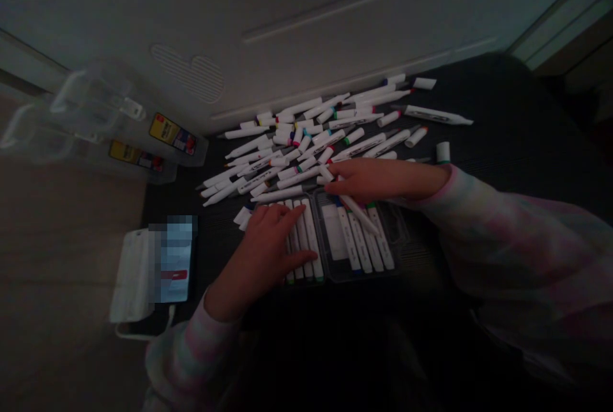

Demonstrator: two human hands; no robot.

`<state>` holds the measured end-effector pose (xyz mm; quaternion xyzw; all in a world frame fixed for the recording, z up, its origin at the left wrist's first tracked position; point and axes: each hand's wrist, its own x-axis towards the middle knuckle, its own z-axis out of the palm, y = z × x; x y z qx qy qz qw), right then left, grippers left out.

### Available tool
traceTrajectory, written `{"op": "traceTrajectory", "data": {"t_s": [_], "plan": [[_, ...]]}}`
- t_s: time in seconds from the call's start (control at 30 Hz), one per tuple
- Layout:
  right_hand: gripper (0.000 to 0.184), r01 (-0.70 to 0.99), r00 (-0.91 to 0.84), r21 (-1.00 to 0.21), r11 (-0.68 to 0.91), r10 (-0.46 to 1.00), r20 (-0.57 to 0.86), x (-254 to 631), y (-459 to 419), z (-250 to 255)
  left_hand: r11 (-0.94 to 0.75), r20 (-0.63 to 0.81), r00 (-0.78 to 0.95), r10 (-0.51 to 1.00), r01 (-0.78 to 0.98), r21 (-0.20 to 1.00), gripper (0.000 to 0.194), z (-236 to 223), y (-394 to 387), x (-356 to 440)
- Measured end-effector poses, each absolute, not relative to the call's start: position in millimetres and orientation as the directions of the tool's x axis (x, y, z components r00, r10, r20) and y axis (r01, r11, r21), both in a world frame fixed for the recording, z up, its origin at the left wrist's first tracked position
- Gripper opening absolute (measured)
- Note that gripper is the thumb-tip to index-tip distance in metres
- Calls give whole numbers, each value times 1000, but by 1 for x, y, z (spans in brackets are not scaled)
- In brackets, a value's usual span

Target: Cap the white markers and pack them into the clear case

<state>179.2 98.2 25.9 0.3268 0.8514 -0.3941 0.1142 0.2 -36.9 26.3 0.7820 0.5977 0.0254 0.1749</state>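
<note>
My left hand (271, 243) lies with fingers apart over a row of white markers (313, 239) in the left half of a clear plastic case. In my right hand (366, 180) is a white marker (361, 215), pinched and slanting down to the right over the case's other half (340, 270). Below it in that half sit several capped markers (357, 243) side by side, some with blue or green ends. Uncapped markers (299, 177) and loose caps (354, 137) are scattered just beyond both hands.
Two clear carrying cases (184, 108) with handles and yellow labels stand at the left back. A lit phone (177, 259) lies by a white device (131, 274) with a cable. A pale wall panel (335, 9) borders the dark table (502, 118).
</note>
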Motion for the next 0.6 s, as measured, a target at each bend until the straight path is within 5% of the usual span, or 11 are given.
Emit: {"op": "traceTrajectory", "data": {"t_s": [0.6], "plan": [[26, 637, -769, -609, 474, 447, -457, 181, 98, 26, -274, -242, 298, 923, 953, 129, 67, 33, -43, 9]]}}
